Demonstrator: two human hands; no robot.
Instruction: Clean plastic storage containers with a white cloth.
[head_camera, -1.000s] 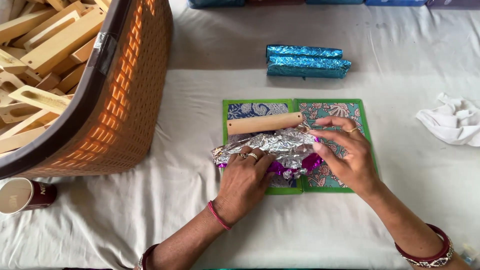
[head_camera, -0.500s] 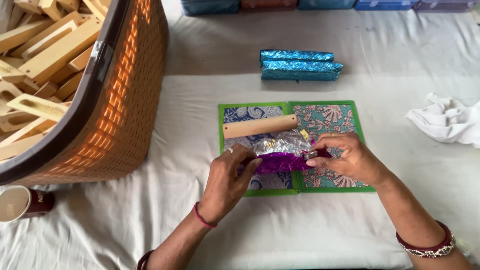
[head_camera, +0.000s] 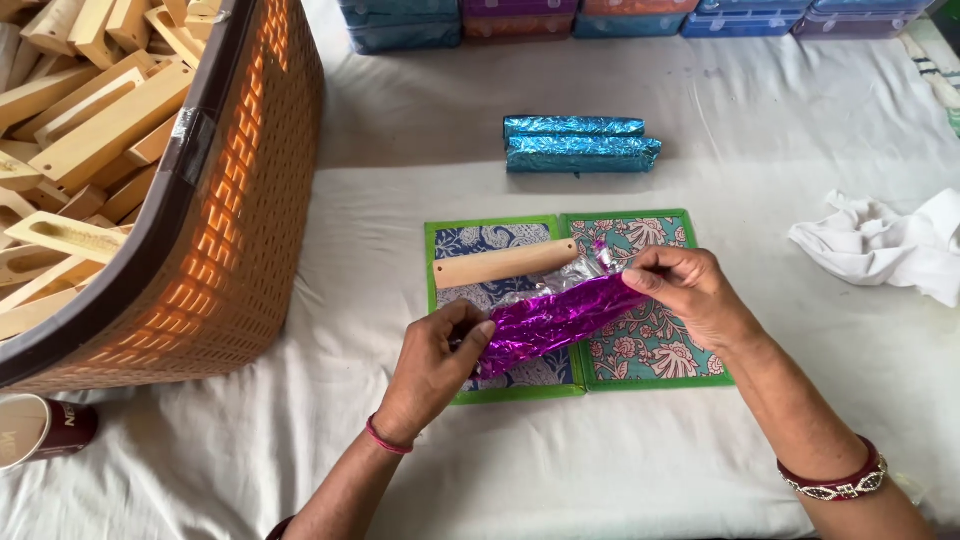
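While both hands pinch purple foil, blue packets lie beyond.

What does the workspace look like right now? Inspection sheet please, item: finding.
Surface: table under a white cloth, creased.
Job's things: purple foil-wrapped piece held over a green-edged patterned board; bare wooden block lying on the board.
Clutter: two blue foil-wrapped pieces, crumpled white rag, cup.
Grippers: left hand pinches the foil's near end, right hand its far end.
Cables: nothing seen.
Surroundings: brown basket of wooden blocks; coloured boxes along the far edge.
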